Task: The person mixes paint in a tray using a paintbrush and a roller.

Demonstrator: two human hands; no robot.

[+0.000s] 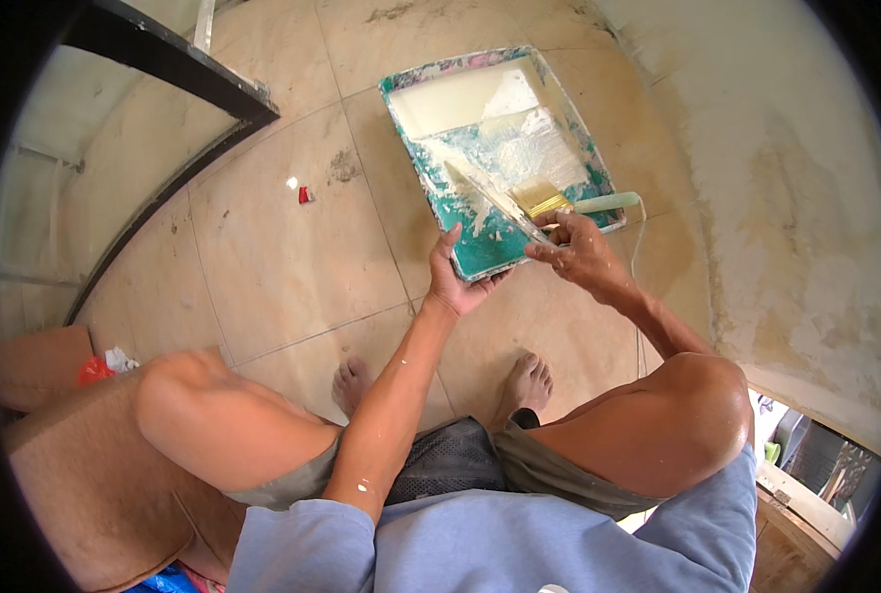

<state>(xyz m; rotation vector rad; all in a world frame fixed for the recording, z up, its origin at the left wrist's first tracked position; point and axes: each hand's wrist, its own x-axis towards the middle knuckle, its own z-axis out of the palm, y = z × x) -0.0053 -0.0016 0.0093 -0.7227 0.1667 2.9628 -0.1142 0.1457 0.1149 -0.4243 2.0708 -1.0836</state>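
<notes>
Left grip (457, 285): holding near end of paint tray (479, 249) | Right grip (577, 255): pinching paint-coated strip (497, 195), slanting over tray | Brush (540, 197): beside right grip, contact unclear | Tray: extends forward over tiled floor (272, 267)

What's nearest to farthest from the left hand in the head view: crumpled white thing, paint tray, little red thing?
1. Paint tray: in the left hand.
2. Little red thing: left of the tray.
3. Crumpled white thing: far left.
</notes>
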